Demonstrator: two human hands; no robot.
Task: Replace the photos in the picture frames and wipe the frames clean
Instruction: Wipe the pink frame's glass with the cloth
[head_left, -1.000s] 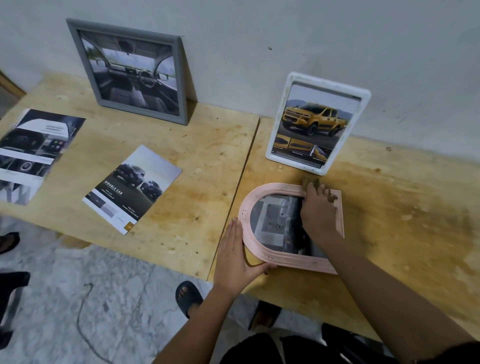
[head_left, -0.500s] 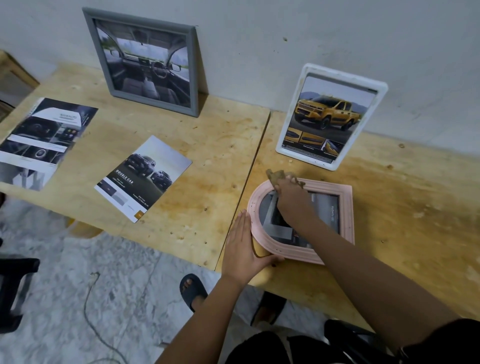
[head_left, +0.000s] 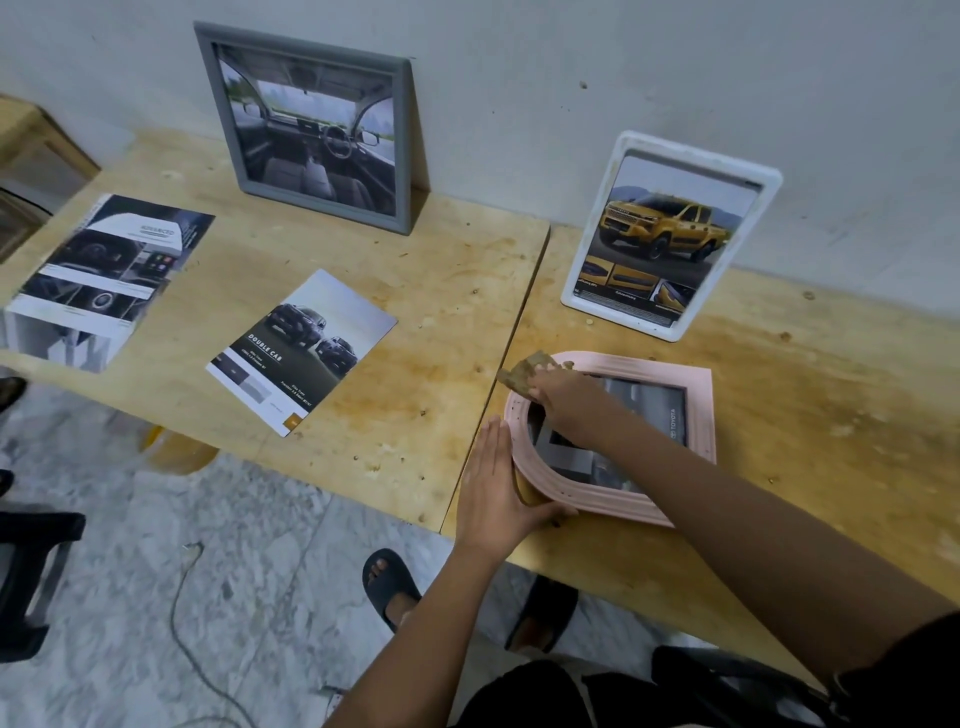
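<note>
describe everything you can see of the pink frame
The pink frame lies flat, face up, on the right wooden table near its front left corner. One end is arched, the other square, with matte ridged moulding. It holds a grey photo marked TOYOTA. The left hand braces the arched end with straight fingers; the right hand holds a brownish cloth on its far rim.

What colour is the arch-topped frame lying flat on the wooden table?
The arch-topped ridged frame is pale pink, shown best in the head view.
</note>
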